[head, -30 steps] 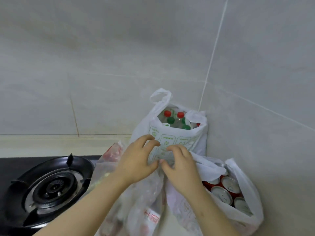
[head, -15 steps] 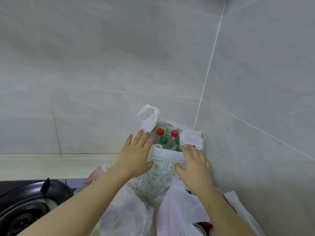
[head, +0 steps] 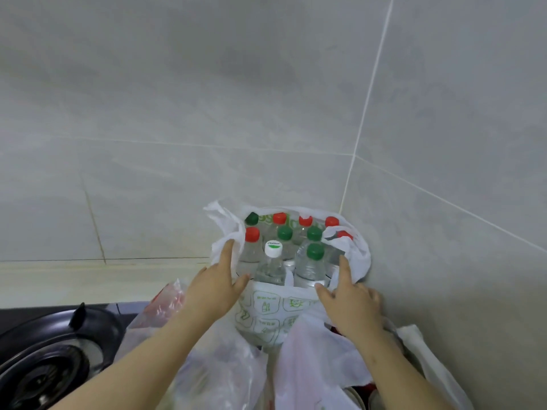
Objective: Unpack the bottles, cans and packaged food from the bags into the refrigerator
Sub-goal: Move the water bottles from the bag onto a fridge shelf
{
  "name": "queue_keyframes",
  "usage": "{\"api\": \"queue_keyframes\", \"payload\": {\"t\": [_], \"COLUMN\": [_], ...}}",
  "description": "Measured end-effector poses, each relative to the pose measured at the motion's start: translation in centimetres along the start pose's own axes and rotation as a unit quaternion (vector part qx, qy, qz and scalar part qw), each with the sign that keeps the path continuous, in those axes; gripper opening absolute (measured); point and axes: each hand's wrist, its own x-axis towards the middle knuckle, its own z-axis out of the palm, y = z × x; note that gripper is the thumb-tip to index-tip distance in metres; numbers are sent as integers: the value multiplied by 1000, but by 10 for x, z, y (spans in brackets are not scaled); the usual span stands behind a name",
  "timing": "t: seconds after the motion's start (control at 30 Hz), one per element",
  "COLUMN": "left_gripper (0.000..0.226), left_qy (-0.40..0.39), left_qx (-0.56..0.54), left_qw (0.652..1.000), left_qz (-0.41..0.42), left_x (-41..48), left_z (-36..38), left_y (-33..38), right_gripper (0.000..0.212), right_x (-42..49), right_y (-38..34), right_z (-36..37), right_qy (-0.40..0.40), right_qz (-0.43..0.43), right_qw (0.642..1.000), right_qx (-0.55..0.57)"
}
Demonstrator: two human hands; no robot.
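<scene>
We hold the white printed plastic bag (head: 266,307) wide with straight-fingered left hand (head: 214,287) and right hand (head: 352,306), so next we should grip the clear white-capped plastic bottle (head: 271,266).

The white bag (head: 266,309) stands open from above, bottles (head: 273,263) packed tight; tiled walls (head: 444,149) close behind and right, other bags (head: 319,356) crowd the front

Both hands left the bag's (head: 266,309) printed front and went to its rim, the left hand (head: 211,287) on the left edge and the right hand (head: 349,300) on the right. The mouth spread wide, and more bottles (head: 307,261) showed, with a white-capped bottle (head: 273,261) in front.
</scene>
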Motion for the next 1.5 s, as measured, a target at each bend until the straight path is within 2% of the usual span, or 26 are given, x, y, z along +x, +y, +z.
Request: {"api": "queue_keyframes", "payload": {"t": [0.13, 0.2, 0.3, 0.5, 0.6, 0.7, 0.77, 0.8, 0.87, 0.93, 1.07, 1.13, 1.17, 1.2, 1.23, 1.27, 1.3, 1.33, 1.37, 1.4, 1.43, 1.47, 1.5], "left_gripper": [70, 63, 49, 48, 52, 61, 59, 54, 44, 34, 29, 26, 24, 22, 21, 18, 15, 13, 20, 31, 44, 58, 67], "left_qy": [25, 33, 54, 156, 212, 142, 109, 91, 33, -40, -100, -97, -61, -2, 66, 133, 186, 210, 216, 207, 197, 182, 164], "left_qx": [-39, -34, -26, -2, 20, 12, 9, -1, 25, 96, 88, 32, -28, -125, -245, -357, -462, -545, -597, -616, -576, -495, -411], "left_qw": [999, 998, 996, 985, 977, 989, 994, 995, 993, 983, 978, 978, 977, 967, 933, 877, 804, 736, 696, 696, 753, 834, 893], "left_qz": [-24, -47, -71, -68, 2, 31, -9, -42, -112, -151, -163, -184, -200, -224, -256, -292, -325, -341, -334, -306, -248, -162, -85], "left_x": [16, 27, 44, 72, 89, 106, 115, 118, 117, 107, 108, 115, 113, 110, 105, 101, 99, 98, 97, 96, 93, 90, 89], "left_z": [-2, -2, 0, 0, 1, 0, -1, -1, 2, 11, 25, 28, 31, 35, 36, 36, 35, 32, 30, 26, 22, 20, 20], "left_y": [8, 13, 15, 29, 31, 28, 19, 13, 4, 1, -5, -11, -14, -19, -21, -21, -21, -19, -15, -10, -4, 1, 4], "right_gripper": [73, 73, 67, 61, 60, 49, 26, 22, 24, 29, 29, 25, 20, 18, 17, 16, 15, 17, 21, 27, 32, 36, 38], "right_x": [16, 25, 37, 64, 71, 80, 84, 85, 84, 85, 82, 75, 72, 69, 68, 67, 67, 67, 68, 68, 69, 70, 71], "right_y": [0, 2, 6, 20, 27, 38, 41, 41, 39, 35, 32, 32, 31, 29, 27, 26, 25, 23, 21, 19, 16, 14, 13], "right_z": [-4, -1, 4, 24, 36, 53, 60, 61, 61, 61, 55, 43, 38, 34, 31, 30, 32, 33, 35, 36, 37, 38, 39], "right_qy": [19, 52, 99, 52, 27, -39, -124, -168, -239, -291, -283, -215, -169, -120, -70, -17, 34, 77, 108, 126, 134, 135, 130], "right_qz": [53, 74, 59, 55, 75, 131, 147, 138, 120, 84, 50, 79, 90, 86, 78, 68, 58, 52, 53, 59, 66, 70, 70], "right_qw": [998, 996, 992, 997, 997, 989, 979, 974, 963, 953, 958, 973, 981, 989, 994, 997, 997, 995, 991, 987, 982, 978, 975], "right_qx": [0, -24, -46, 17, 24, 52, 63, 58, 37, 21, -4, 22, 27, 22, 19, 22, 28, 38, 55, 83, 115, 143, 166]}}
